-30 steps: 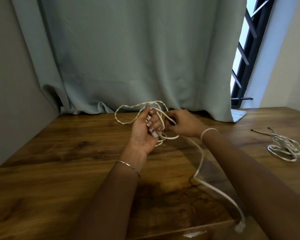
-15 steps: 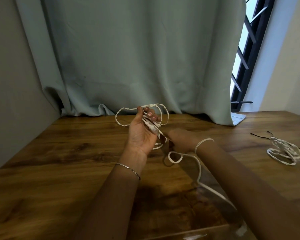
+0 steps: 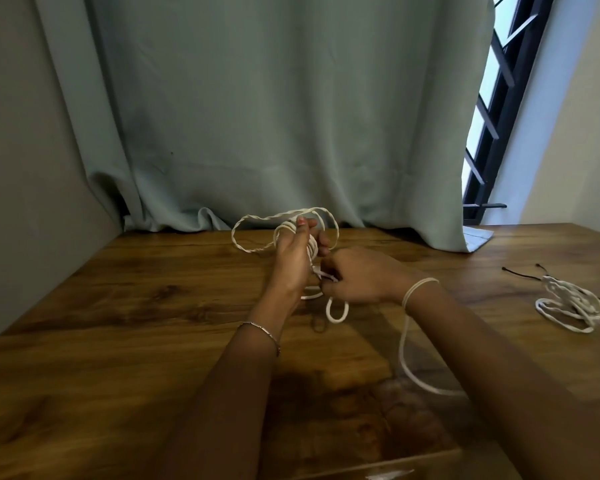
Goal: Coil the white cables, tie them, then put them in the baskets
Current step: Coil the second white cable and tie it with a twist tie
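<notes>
My left hand [image 3: 293, 258] is raised above the middle of the wooden table [image 3: 125, 317], with several turns of a white cable [image 3: 257, 249] wound around its fingers and a wide loop standing out to the left. Just right of it, my right hand [image 3: 357, 275] pinches the same cable; a small loop hangs under it and the loose tail runs down past my right forearm toward the table's front edge. A second white cable [image 3: 568, 304] lies bundled on the table at the far right. No basket is in view.
A thin black tie [image 3: 520, 273] lies beside the second cable bundle. A pale green curtain [image 3: 257, 116] hangs along the table's back edge, with a barred window [image 3: 492, 109] at the right. A grey wall closes the left side.
My right hand has dropped from level with my left fingers to lower right, drawing the cable down. More of the cable now sits around my left fingers, and the tail on the table has shortened.
</notes>
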Demonstrator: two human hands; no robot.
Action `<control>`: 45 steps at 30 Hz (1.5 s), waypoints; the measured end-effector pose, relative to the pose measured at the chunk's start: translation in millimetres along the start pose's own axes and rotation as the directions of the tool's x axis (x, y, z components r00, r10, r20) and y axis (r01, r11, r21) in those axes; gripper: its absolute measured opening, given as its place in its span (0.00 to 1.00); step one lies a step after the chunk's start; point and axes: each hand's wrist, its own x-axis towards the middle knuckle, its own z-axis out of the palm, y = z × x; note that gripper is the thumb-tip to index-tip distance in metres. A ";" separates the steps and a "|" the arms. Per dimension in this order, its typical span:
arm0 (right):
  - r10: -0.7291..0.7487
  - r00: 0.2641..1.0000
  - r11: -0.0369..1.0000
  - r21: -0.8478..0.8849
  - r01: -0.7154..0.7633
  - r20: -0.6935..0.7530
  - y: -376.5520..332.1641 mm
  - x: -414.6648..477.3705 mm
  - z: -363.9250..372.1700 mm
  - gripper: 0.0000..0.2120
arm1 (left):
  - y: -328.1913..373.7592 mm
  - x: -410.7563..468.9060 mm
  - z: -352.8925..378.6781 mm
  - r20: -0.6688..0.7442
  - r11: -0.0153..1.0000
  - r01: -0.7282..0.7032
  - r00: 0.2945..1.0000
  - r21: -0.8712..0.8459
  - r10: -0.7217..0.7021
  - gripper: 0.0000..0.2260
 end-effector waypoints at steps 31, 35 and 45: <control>0.009 0.858 0.999 -0.042 -0.035 -0.514 62.1 1.4 -12.1 0.16 | -6.4 -6.3 -3.3 0.351 0.829 0.280 0.806 0.484 -0.477 0.23; -0.140 0.855 0.938 -0.344 -0.047 -0.499 51.9 0.7 -6.8 0.13 | -11.4 -4.9 -5.0 0.339 0.822 0.143 0.861 0.551 -0.378 0.16; -0.496 0.813 0.698 -0.697 0.164 -0.305 60.3 -0.8 0.4 0.23 | -8.1 -5.1 -8.8 0.322 0.811 0.147 0.866 0.566 -0.382 0.16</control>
